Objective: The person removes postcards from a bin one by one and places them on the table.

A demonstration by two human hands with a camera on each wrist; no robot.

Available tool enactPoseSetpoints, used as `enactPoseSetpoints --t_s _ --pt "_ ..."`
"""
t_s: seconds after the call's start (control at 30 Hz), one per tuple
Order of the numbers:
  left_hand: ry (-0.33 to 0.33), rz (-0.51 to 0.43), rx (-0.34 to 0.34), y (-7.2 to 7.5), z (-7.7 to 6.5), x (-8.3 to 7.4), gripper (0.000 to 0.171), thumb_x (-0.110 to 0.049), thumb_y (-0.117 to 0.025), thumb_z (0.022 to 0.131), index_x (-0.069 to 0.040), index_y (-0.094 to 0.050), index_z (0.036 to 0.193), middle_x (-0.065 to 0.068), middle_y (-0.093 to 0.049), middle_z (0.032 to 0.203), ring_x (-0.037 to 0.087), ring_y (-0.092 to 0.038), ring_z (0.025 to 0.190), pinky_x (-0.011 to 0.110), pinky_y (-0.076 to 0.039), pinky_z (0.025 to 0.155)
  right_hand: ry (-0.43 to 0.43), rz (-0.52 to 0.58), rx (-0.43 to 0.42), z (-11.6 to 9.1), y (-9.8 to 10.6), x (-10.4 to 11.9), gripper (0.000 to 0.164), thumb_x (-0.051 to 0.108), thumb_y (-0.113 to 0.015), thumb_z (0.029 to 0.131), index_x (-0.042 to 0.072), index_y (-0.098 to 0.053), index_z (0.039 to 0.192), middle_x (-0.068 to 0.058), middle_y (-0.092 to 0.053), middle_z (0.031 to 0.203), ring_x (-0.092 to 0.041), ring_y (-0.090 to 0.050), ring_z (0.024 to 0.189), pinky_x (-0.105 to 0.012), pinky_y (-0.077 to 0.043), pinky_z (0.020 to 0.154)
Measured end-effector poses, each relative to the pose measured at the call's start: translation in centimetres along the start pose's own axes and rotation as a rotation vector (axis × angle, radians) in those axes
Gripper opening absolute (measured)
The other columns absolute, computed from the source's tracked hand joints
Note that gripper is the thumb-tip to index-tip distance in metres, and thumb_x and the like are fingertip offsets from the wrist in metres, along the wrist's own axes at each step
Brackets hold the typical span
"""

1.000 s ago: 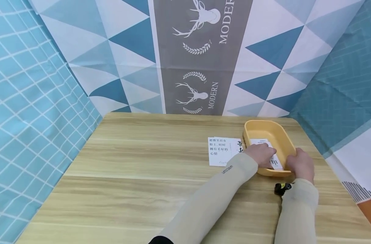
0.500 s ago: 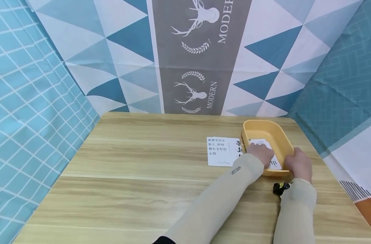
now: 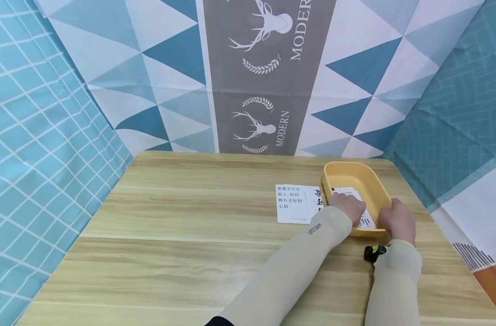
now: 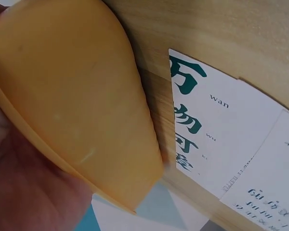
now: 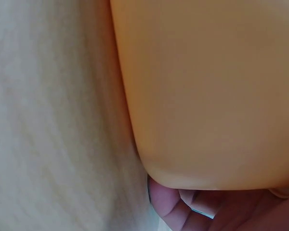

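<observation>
A shallow yellow tray [image 3: 372, 181] stands at the table's far right with white printed cards [image 3: 366, 218] in it, partly covered by my left hand. My left hand [image 3: 349, 208] reaches over the left wall with bent fingers and grips the tray; in the left wrist view its palm [image 4: 36, 187] lies behind the rim. The fingertips are hidden. At the near right corner my right hand [image 3: 399, 219] holds the tray, and its fingers [image 5: 166, 197] curl at the tray's edge in the right wrist view. White cards with dark lettering [image 3: 294, 203] lie flat just left of the tray.
The wooden table [image 3: 191, 203] extends to the left. A patterned cloth [image 3: 252, 77] hangs behind it, with blue cloths [image 3: 56, 136] at the sides. A small black device [image 3: 374, 252] sits at the right wrist.
My left hand has shifted from lying over the cards in the tray, index finger extended, to a more curled pose by the left wall. My right hand keeps its hold.
</observation>
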State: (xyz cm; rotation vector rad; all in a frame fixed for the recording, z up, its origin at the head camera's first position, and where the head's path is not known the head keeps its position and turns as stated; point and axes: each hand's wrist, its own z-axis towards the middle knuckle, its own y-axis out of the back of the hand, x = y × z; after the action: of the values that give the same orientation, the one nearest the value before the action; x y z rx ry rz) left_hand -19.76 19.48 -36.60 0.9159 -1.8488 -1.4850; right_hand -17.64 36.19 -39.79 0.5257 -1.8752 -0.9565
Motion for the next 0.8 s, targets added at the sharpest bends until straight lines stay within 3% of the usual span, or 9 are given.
enactPoseSetpoints --t_s 0.13,0.3,0.4,0.5,0.63,0.8 --pt "-0.009 -0.017 0.009 0.0 0.2 0.2 0.006 -0.035 -0.066 0.095 -0.039 -0.066 0.1 -0.019 -0.068 0.097 0.008 -0.055 0.091 0.024 -0.038 0.095 0.026 -0.014 -0.02 0.0 0.0 -0.1 0.062 0.014 -0.035 0.094 -0.011 -0.029 0.15 -0.039 -0.042 0.139 -0.048 -0.045 0.107 -0.061 -0.044 0.093" --pt "-0.035 -0.039 0.003 0.0 0.4 0.4 0.003 -0.037 -0.063 0.095 -0.036 -0.066 0.095 -0.018 -0.067 0.096 0.008 -0.054 0.091 0.024 -0.037 0.092 0.053 -0.036 -0.034 0.1 0.0 -0.3 0.061 0.014 -0.036 0.093 -0.012 -0.031 0.149 -0.04 -0.043 0.137 -0.048 -0.046 0.106 -0.062 -0.044 0.092" --pt "-0.037 -0.028 0.008 -0.2 0.5 0.4 0.013 -0.048 -0.06 0.096 -0.037 -0.066 0.097 -0.018 -0.069 0.097 0.007 -0.057 0.092 0.024 -0.037 0.094 0.067 -0.042 -0.04 0.1 0.0 -0.4 0.059 0.014 -0.036 0.093 -0.012 -0.033 0.146 -0.039 -0.045 0.134 -0.048 -0.047 0.104 -0.06 -0.045 0.088" --pt "-0.012 -0.012 0.002 -0.7 0.4 0.5 0.033 -0.065 -0.048 0.097 -0.041 -0.065 0.113 -0.019 -0.07 0.109 0.004 -0.059 0.106 0.024 -0.037 0.102 0.08 -0.034 -0.043 0.1 -0.1 -0.4 0.057 0.013 -0.038 0.092 -0.012 -0.036 0.143 -0.038 -0.049 0.128 -0.047 -0.048 0.1 -0.056 -0.045 0.082" --pt "0.013 -0.012 -0.057 -1.5 0.4 0.5 0.05 -0.07 -0.031 0.1 -0.044 -0.055 0.136 -0.021 -0.064 0.133 0.004 -0.053 0.127 0.024 -0.034 0.111 0.101 -0.042 -0.048 0.0 -0.1 -0.4 0.055 0.013 -0.038 0.091 -0.013 -0.038 0.139 -0.038 -0.05 0.125 -0.047 -0.049 0.097 -0.054 -0.045 0.079" --pt "-0.022 -0.025 -0.18 -2.6 0.6 0.7 0.048 -0.056 -0.024 0.106 -0.04 -0.055 0.138 -0.018 -0.056 0.144 0.007 -0.048 0.133 0.026 -0.035 0.11 0.12 -0.065 -0.063 0.1 0.0 -0.5 0.05 0.013 -0.038 0.094 -0.014 -0.04 0.136 -0.04 -0.05 0.124 -0.048 -0.049 0.095 -0.055 -0.046 0.079"
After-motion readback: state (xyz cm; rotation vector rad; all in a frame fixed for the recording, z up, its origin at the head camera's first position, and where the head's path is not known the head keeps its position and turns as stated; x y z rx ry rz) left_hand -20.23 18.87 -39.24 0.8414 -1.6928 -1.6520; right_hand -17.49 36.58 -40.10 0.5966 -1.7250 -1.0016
